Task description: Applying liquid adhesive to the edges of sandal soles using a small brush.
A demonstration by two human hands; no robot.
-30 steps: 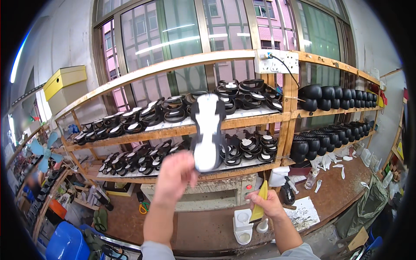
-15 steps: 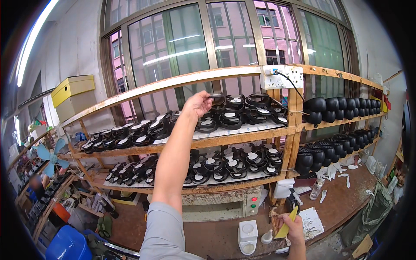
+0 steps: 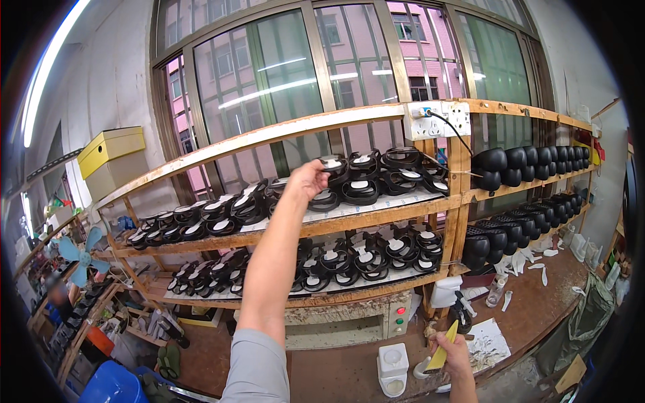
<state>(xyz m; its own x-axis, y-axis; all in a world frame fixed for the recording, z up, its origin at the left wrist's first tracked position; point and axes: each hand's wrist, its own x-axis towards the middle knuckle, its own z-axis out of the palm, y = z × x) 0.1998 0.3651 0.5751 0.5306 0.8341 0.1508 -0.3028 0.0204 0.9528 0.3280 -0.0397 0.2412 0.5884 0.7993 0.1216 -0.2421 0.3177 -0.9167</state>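
My left hand (image 3: 309,178) reaches up to the upper wooden shelf, fingers pinched on the edge of a black strap-like piece with a white pad (image 3: 331,162); they look like sandal parts, but I cannot tell for sure. That piece is at the back of a row of similar black pieces (image 3: 360,191). Low at the right, my right hand (image 3: 455,354) is closed round a flat yellow pointed piece (image 3: 443,345), like a scraper or card. Beside it stand a small white bottle (image 3: 422,367) and a white two-part container (image 3: 392,369).
More black pieces fill the lower shelf (image 3: 366,258). Rounded black shoe-like forms (image 3: 491,161) line the right shelves. A socket panel with a cable (image 3: 438,119) is fixed to the post. Below the shelves is a metal box with red and green buttons (image 3: 349,324). A blue fan (image 3: 80,256) stands left.
My left hand has come down slightly, lowering the black piece to the upper shelf's row. My right hand still holds the yellow piece in about the same place. The view has shifted a little.
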